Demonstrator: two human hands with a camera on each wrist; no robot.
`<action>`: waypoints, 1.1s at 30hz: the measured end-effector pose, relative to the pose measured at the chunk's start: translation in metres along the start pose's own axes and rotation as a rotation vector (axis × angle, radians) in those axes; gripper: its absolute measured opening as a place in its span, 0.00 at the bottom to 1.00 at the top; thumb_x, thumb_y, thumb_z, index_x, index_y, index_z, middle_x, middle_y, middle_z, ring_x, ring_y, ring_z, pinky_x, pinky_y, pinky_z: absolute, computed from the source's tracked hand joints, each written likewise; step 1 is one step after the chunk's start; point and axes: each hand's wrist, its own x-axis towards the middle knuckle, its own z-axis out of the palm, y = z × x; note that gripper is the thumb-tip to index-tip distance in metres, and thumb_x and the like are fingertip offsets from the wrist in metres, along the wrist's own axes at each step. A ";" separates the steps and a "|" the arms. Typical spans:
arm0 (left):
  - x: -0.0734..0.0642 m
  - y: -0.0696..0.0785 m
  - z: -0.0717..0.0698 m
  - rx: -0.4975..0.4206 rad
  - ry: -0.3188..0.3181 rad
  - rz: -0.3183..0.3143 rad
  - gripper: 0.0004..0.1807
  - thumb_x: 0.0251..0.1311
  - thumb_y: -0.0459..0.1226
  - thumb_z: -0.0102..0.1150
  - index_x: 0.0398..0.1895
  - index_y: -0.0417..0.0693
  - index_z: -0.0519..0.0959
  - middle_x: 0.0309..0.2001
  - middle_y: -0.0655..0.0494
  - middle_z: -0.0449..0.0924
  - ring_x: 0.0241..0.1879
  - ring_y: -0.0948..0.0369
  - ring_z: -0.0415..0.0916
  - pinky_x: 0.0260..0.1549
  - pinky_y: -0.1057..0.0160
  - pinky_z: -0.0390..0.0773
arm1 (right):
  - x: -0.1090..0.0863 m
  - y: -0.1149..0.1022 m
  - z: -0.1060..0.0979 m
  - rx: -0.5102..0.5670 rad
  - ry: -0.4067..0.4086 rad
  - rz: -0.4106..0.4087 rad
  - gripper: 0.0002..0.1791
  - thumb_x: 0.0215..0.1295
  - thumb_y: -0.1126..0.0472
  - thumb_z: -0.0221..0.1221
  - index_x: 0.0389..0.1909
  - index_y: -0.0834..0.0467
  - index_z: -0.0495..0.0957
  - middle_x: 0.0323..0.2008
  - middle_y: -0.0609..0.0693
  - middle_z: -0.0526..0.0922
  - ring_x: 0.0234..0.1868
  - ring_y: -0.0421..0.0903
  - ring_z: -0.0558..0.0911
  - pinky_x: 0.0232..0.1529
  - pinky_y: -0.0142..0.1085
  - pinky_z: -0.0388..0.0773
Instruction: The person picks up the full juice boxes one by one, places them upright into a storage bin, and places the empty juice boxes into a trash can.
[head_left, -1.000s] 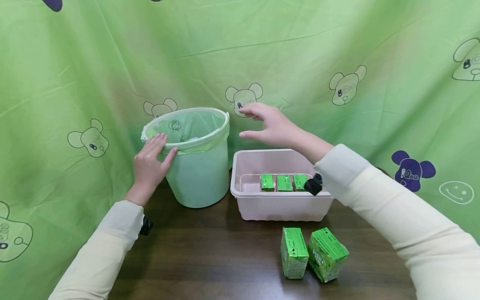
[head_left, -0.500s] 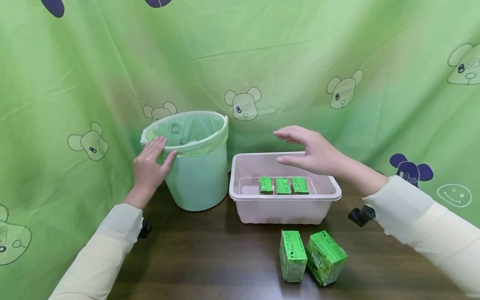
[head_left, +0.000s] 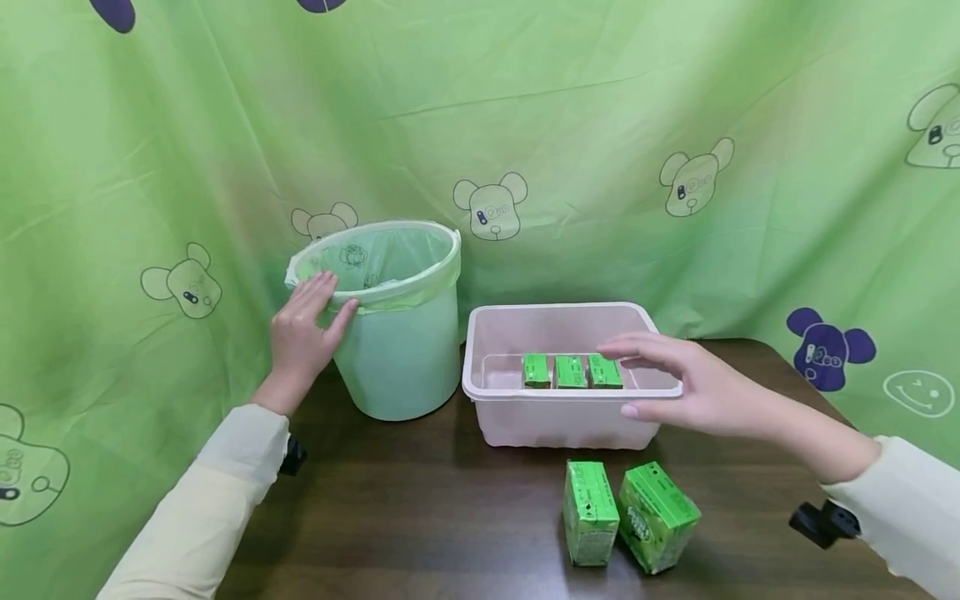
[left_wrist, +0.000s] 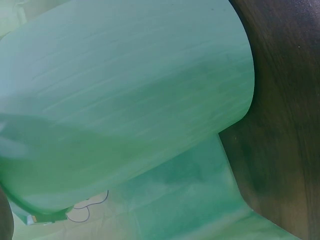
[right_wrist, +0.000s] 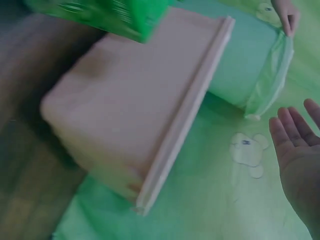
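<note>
My left hand rests at the near left rim of a light green trash bin, fingers laid over the edge and thumb outside. A thin green bag lines the bin. In the left wrist view the bin's side wall takes up most of the frame. My right hand, holding nothing, hovers by the right front rim of a pink plastic tub, fingers extended and thumb apart. Inside the tub stand three small green printed cartons. Two more, a left carton and a right carton, stand before it.
A dark wooden table carries everything. Behind and to the left hangs a green curtain printed with bear heads. The trash bin stands just left of the tub. A black wrist camera sits at the right cuff.
My right hand has moved right, down and nearer, from beside the trash bin across the tub to its right front rim. My left hand stays on the bin's rim.
</note>
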 end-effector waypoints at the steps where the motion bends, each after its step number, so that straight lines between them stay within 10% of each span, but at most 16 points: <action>1: 0.000 0.000 0.000 -0.002 0.004 0.000 0.27 0.63 0.48 0.60 0.54 0.34 0.79 0.54 0.38 0.78 0.56 0.43 0.75 0.62 0.50 0.68 | -0.006 0.001 0.001 0.013 -0.011 0.002 0.35 0.53 0.67 0.71 0.63 0.60 0.71 0.61 0.50 0.74 0.57 0.39 0.76 0.56 0.28 0.72; 25: 0.001 0.001 0.001 -0.008 0.014 -0.013 0.28 0.62 0.49 0.59 0.54 0.35 0.79 0.55 0.39 0.78 0.56 0.44 0.75 0.63 0.53 0.66 | -0.079 0.037 0.027 0.294 -0.285 0.107 0.40 0.48 0.61 0.72 0.65 0.57 0.69 0.61 0.48 0.75 0.60 0.45 0.74 0.59 0.33 0.70; 33: 0.000 0.001 0.001 -0.008 -0.002 -0.027 0.26 0.59 0.44 0.64 0.55 0.35 0.79 0.55 0.40 0.77 0.57 0.44 0.74 0.62 0.50 0.67 | -0.089 0.041 0.035 0.412 -0.410 0.258 0.44 0.46 0.63 0.73 0.67 0.57 0.66 0.60 0.49 0.76 0.59 0.45 0.74 0.59 0.34 0.70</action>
